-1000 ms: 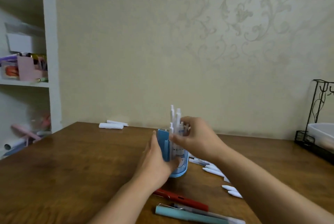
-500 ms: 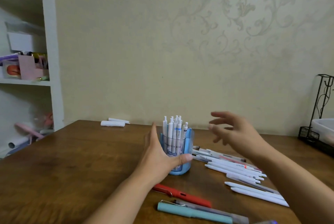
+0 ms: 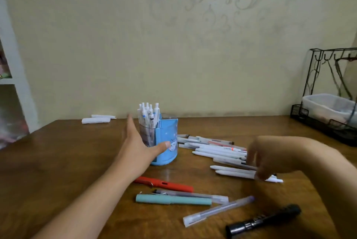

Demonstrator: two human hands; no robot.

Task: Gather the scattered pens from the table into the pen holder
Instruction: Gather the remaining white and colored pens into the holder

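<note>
Blue pen holder (image 3: 166,142), white dots, maybe cartoon print; white pens (image 3: 222,153); red pen (image 3: 164,183); teal pen (image 3: 173,199); black marker (image 3: 264,220).

The scene is being lit softly and evenly; the right hand (image 3: 270,158) and frame edges are being blurred.

A single wide-angle head-worn camera looks forward and slightly down across the wooden table (image 3: 58,161) toward the patterned wall (image 3: 173,45). It sits close above the near edge, both forearms entering from below. No second view exists to overlap with it.
</note>
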